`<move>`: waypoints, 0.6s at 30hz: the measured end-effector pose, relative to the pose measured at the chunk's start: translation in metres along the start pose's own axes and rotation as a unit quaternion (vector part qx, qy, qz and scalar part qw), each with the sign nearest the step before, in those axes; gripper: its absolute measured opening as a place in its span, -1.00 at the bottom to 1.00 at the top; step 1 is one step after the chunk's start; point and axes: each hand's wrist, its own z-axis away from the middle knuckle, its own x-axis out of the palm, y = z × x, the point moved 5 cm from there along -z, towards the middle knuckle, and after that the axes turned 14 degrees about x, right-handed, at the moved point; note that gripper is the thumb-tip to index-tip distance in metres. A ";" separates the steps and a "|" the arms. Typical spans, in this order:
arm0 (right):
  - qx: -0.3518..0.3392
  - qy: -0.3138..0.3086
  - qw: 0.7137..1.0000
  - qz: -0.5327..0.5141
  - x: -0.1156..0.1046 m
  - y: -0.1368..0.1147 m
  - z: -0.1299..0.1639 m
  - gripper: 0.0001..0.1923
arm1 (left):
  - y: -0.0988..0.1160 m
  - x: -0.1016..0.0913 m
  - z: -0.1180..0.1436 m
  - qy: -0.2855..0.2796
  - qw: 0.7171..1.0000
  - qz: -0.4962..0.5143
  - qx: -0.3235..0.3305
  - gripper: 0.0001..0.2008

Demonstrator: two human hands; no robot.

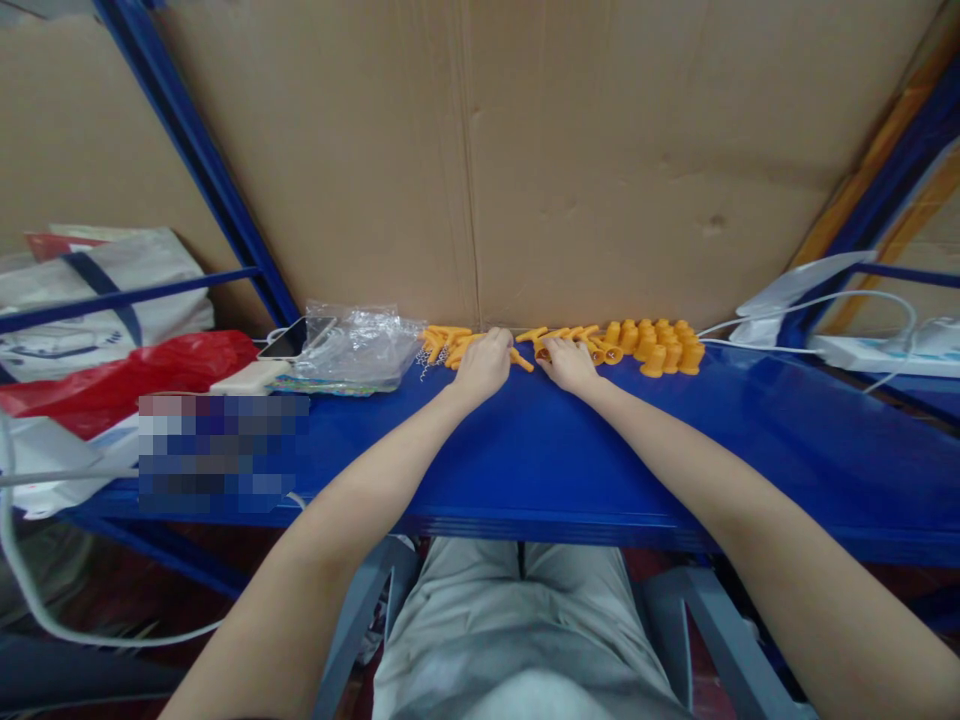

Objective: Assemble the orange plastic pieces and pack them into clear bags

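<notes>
Both arms are being extended forward across the blue shelf (525, 460) toward its far edge, where it meets the cardboard backing (570, 160).

The left hand (484, 365) is being rested palm down, fingers curled, on a loose heap of orange plastic pins (448, 343) lying at the far edge, slightly left of centre. Whether a pin is actually being pinched under the fingers cannot be told; the fingertips are being hidden by the back of the hand.

The right hand (568, 365) is being held just beside the left, fingers partly closed and touching a few more scattered pins (574, 333). A firm hold is not being shown here either.

Spatial relation noted: the loose pins are lying directly beneath and just beyond both hands, spread in a row running left to right along the far edge. Individual pins are lying flat, with long axes pointing various ways. A group of upright orange caps (664, 345) is standing further toward the right end of the same far edge, nearer to the right hand and apart from the left.

Toward the left end, a crumpled clear plastic bag (356, 345), a phone (296, 338) and a red bag (127, 375) are being kept. A white power strip (877, 352) with cables is lying near the right end.
</notes>
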 end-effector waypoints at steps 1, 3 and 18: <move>0.002 -0.001 1.000 -0.008 0.001 0.001 -0.001 -0.61 | 0.000 -0.002 0.000 0.021 1.000 0.009 0.004 -0.80; 0.002 -0.007 1.000 -0.026 0.004 0.005 -0.004 -0.61 | 0.002 -0.006 0.000 0.057 0.998 0.028 0.010 -0.81; -0.003 -0.027 0.997 -0.069 0.009 0.009 -0.007 -0.66 | -0.002 0.011 -0.001 0.103 0.982 0.161 0.001 -0.92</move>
